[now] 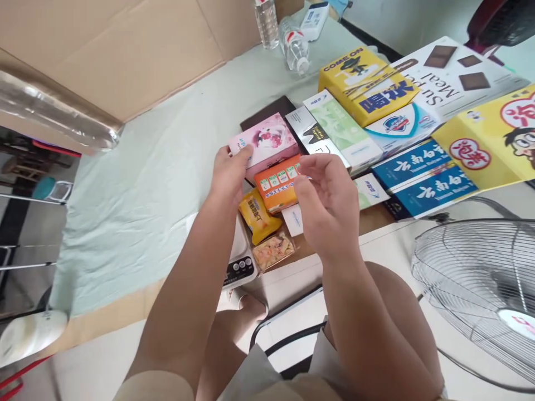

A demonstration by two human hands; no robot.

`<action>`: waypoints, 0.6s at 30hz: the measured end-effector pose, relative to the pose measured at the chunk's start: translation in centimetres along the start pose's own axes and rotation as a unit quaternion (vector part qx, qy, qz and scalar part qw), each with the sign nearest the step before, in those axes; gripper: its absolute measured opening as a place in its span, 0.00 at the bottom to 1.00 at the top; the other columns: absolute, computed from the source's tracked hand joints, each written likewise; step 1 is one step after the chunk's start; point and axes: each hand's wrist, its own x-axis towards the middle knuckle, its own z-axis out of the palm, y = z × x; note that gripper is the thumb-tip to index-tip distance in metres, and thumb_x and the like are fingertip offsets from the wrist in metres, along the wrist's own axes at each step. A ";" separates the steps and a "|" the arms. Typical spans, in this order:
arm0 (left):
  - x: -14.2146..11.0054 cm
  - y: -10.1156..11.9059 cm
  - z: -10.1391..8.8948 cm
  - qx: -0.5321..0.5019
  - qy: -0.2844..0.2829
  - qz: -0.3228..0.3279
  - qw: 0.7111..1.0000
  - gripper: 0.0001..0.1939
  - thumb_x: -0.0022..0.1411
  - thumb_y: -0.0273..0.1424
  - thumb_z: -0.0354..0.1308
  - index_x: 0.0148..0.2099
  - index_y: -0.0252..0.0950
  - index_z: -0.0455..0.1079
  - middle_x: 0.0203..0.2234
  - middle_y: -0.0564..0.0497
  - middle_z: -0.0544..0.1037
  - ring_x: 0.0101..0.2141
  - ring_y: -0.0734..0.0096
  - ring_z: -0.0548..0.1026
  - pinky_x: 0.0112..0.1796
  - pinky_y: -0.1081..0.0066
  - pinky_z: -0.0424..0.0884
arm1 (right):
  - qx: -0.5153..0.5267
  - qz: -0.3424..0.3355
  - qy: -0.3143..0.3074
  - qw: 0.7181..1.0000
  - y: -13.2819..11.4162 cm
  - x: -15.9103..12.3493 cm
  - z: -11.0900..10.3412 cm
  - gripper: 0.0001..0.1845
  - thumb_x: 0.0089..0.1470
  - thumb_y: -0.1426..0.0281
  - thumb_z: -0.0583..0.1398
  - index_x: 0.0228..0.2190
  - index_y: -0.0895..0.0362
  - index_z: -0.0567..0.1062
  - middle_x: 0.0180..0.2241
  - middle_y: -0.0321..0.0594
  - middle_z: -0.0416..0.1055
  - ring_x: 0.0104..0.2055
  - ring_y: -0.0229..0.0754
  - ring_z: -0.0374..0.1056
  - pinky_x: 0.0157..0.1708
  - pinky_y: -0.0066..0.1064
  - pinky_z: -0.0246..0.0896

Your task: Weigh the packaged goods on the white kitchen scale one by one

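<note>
My left hand (234,167) grips the left end of a pink box (267,139) with a flower picture, thumb on its top face. Just in front of it lies an orange box (277,184) with small green-and-white labels. My right hand (328,200) is beside the orange box's right end, thumb and fingers apart and curved, with nothing visible between them; whether it touches the box I cannot tell. A yellow wrapped packet (259,216) and a clear pack of pale food pieces (273,250) lie nearer me. A white scale-like device (241,270) with round buttons is partly behind my left forearm.
Boxes crowd the right side: a yellow carton (363,83), blue boxes (430,184), a green-white box (340,125) and a large yellow box (489,139). Two bottles, one standing (266,25), one lying (293,47), are at the back. A fan (480,278) stands at right.
</note>
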 end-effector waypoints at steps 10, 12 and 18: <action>-0.6 -0.1 -1.3 -0.081 -0.067 -0.098 0.990 0.08 0.66 0.34 0.66 0.43 0.36 0.73 0.39 0.46 0.86 0.46 0.57 0.85 0.49 0.61 0.82 | -0.037 -0.015 -0.024 0.999 0.7 -0.5 1.4 0.09 0.64 0.68 0.57 0.47 0.49 0.70 0.51 0.43 0.74 0.58 0.47 0.74 0.60 0.47 0.73; -0.5 0.1 -1.5 -0.075 -0.068 -0.095 0.990 0.06 0.67 0.33 0.64 0.41 0.35 0.73 0.38 0.46 0.86 0.44 0.58 0.85 0.49 0.61 0.81 | -0.073 -0.031 -0.034 0.996 1.4 0.1 2.2 0.12 0.65 0.67 0.55 0.50 0.49 0.67 0.54 0.46 0.72 0.61 0.49 0.72 0.62 0.51 0.71; -0.5 0.7 -3.3 -0.038 -0.053 -0.089 0.994 0.09 0.69 0.34 0.63 0.36 0.35 0.73 0.35 0.45 0.85 0.45 0.57 0.85 0.49 0.62 0.79 | -0.213 -0.006 -0.105 0.972 2.2 2.2 5.0 0.23 0.58 0.64 0.60 0.54 0.49 0.64 0.63 0.50 0.67 0.71 0.59 0.60 0.69 0.67 0.58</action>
